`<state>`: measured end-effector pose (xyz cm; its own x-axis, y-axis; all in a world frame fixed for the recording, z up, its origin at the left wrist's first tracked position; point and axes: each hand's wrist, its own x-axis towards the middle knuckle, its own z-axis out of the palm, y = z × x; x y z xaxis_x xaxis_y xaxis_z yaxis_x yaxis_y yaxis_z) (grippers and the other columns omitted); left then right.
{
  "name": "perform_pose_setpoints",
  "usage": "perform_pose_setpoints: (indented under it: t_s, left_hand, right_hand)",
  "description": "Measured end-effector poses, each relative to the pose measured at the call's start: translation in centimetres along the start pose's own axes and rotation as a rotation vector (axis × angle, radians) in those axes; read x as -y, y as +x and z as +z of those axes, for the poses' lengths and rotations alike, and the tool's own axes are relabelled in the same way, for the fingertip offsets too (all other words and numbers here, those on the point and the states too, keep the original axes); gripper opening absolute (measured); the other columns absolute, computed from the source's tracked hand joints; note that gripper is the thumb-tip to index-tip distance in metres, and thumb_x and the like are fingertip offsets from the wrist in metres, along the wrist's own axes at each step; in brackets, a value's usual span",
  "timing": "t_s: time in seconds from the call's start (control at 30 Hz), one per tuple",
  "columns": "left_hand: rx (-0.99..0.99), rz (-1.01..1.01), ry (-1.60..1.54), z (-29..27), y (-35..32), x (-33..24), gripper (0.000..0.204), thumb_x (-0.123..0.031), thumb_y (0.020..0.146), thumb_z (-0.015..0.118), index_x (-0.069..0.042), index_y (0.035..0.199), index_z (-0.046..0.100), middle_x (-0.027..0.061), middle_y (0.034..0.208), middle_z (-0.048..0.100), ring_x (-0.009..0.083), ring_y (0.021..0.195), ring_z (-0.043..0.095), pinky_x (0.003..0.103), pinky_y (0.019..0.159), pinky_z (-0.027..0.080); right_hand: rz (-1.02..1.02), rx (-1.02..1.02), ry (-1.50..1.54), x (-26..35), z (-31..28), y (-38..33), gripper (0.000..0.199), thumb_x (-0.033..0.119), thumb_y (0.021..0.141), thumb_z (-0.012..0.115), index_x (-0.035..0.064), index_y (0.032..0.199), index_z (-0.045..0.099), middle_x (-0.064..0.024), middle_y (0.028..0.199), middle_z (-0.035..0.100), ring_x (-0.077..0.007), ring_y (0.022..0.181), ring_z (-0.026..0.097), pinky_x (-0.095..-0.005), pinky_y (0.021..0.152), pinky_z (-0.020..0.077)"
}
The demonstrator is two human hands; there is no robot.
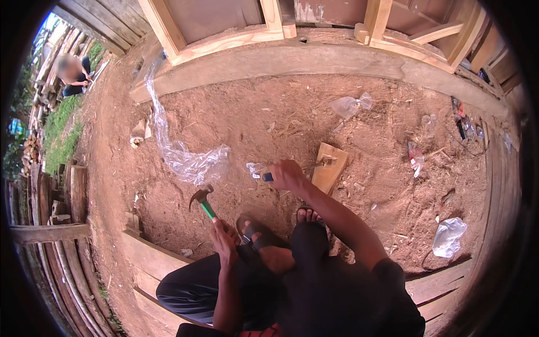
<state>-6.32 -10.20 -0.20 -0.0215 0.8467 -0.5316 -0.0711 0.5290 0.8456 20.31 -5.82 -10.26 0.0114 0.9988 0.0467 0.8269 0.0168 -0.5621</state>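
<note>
My left hand point(224, 240) is closed around the green handle of a claw hammer point(208, 208), its dark head pointing up and away from me. My right hand point(288, 176) grips a chisel point(267, 177) by its dark blue handle. The chisel's metal blade reaches right toward a wooden block point(327, 182) lying on the dirt, near a rough cut in the wood. Whether the blade's tip touches the block I cannot tell. My sandalled feet point(261, 238) are just on the near side, one close to the block.
Crumpled clear plastic sheeting point(196, 163) lies left of my right hand. A plastic bag point(449, 237) sits at the right, another point(352, 105) farther back. Wooden frames point(224, 42) stand beyond a long beam point(269, 63). Another person point(73, 76) crouches far left beside stacked logs.
</note>
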Motion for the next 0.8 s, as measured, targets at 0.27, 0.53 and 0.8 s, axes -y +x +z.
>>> perform_pose_setpoints:
  t_s: [0.27,0.53,0.8]
  left_hand:
    - [-0.016,0.002,0.007,-0.9,0.8,0.4,0.045,-0.055,0.099,0.04,-0.012,0.085,0.044,-0.0032,0.056,0.032,0.0072,0.041,0.031,0.024,0.035,0.026]
    - [0.038,-0.029,0.015,0.2,-0.4,-0.5,0.05,-0.06,0.098,0.036,-0.012,0.086,0.044,-0.0033,0.056,0.032,0.0071,0.042,0.031,0.023,0.036,0.026]
    - [0.011,-0.041,0.02,1.7,1.4,-1.4,0.052,-0.061,0.098,0.034,-0.011,0.086,0.043,-0.0035,0.056,0.031,0.0072,0.041,0.03,0.023,0.036,0.026]
  right_hand:
    - [0.053,0.027,-0.062,1.6,1.0,3.1,0.012,0.017,0.07,0.062,0.0054,0.069,0.066,-0.0187,0.069,0.067,-0.0331,0.061,0.067,-0.0432,0.056,0.0543]
    - [0.163,0.125,-0.123,2.2,1.3,4.1,0.015,0.015,0.074,0.062,0.0042,0.075,0.071,-0.0202,0.08,0.069,-0.0319,0.077,0.07,-0.0435,0.067,0.0552]
    - [0.218,0.088,-0.189,0.5,5.4,4.5,0.013,0.011,0.077,0.062,0.0032,0.083,0.069,-0.0175,0.076,0.069,-0.0322,0.076,0.07,-0.0446,0.067,0.0542]
